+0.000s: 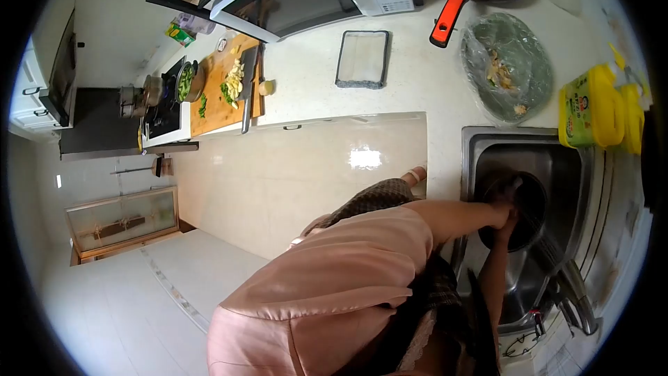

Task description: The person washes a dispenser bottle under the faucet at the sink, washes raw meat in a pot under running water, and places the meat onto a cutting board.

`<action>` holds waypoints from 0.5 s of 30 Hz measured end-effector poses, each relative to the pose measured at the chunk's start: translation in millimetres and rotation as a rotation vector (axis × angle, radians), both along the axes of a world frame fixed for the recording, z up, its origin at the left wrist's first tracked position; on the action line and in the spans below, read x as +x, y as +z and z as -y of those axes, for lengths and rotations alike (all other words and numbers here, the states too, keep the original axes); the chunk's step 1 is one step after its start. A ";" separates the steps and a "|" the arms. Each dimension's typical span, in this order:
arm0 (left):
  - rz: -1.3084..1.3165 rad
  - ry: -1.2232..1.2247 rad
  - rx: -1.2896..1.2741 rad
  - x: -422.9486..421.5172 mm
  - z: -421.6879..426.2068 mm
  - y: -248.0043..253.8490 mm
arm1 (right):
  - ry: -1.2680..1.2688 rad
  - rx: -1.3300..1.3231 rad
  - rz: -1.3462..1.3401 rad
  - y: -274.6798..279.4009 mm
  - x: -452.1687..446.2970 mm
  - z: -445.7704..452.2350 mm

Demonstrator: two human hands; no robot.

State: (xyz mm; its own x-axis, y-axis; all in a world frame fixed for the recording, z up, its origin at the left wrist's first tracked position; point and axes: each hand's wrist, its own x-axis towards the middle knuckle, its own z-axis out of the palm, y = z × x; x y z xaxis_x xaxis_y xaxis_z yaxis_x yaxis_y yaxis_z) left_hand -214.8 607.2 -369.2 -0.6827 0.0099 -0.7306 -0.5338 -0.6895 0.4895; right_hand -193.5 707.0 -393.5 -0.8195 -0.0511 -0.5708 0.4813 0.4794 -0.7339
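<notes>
Where the sink (pixel 492 134) falls into shadow, a dark round pot (pixel 530 198) sits inside, just beside the faucet (pixel 575 291). The left hand (pixel 499 214) and right hand (pixel 506 228) meet at its near side; their fingers are too dark to tell whether either grip is clenched or released. Its mouth faces upward, with no clear long axis. It looks stiff, probably moderately heavy and slippery if wet; opposite rims would give the surest hold.
</notes>
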 end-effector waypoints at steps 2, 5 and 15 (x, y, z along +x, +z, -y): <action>0.035 -0.036 0.145 3.5 13.8 14.6 | 0.081 0.213 -0.069 38.3 11.4 16.2; -0.006 -0.346 -0.157 -0.9 33.7 37.8 | 0.159 0.416 -0.154 76.2 5.0 30.7; -0.290 -0.733 -0.605 -56.1 -0.2 120.3 | -0.698 -1.071 -0.005 179.2 -31.5 39.4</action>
State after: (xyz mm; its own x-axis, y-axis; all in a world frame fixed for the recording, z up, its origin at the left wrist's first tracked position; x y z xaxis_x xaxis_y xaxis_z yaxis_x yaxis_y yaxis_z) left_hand -270.9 607.4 -248.9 -0.8099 0.1817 -0.5576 -0.5321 0.1722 0.8290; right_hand -225.0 667.5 -214.3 -0.8600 -0.0414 -0.5087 0.3871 -0.7024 -0.5973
